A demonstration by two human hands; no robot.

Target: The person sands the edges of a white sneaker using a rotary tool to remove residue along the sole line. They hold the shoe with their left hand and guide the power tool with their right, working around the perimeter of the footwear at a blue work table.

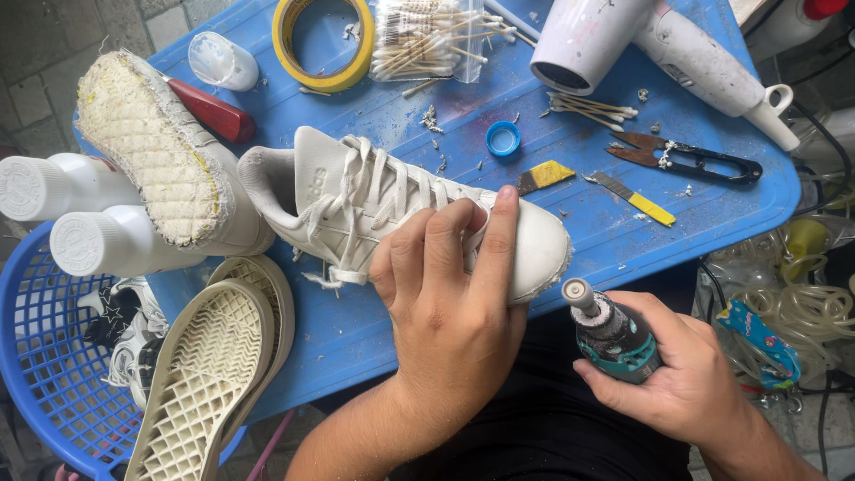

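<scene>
Left hand (450,294) presses one white sneaker (401,209) flat on the blue surface (579,223); right hand (686,374) grasps one rotary tool (610,334) beside its toe. Two white bottles (80,214) stand left.

A scuffed blue table (623,232) stands over grey paving blocks (53,36) in daylight.

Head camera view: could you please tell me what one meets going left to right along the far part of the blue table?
Small white jar → yellow tape roll → pack of cotton swabs → white hair dryer.
</scene>
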